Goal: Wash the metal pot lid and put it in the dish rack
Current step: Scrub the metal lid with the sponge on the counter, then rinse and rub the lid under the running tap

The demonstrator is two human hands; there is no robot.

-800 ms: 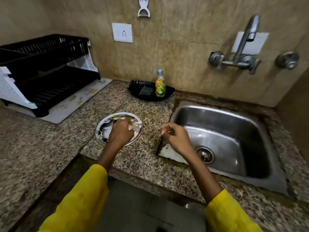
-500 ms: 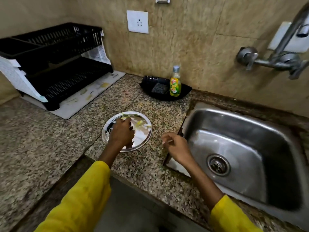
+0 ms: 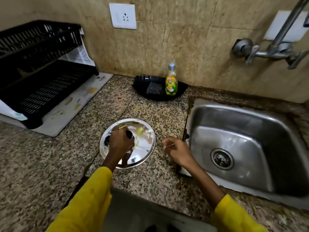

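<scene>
Barely any change since earlier frame – left hand (image 3: pixel 120 142) still clamped on black knob of metal pot lid (image 3: pixel 143 148), lid still flat on counter (image 3: pixel 50 164) just left of sink (image 3: pixel 247 118). Right hand (image 3: pixel 177 151) loosely curled, holding nothing, between lid and sink. Dish rack (image 3: pixel 41 84) well left of sink.

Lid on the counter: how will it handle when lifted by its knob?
The lid is thin sheet metal, so probably stiff and light. Held by the knob alone, as the left hand grips it, it may tilt. Its yellowish smears suggest a slippery surface.
</scene>
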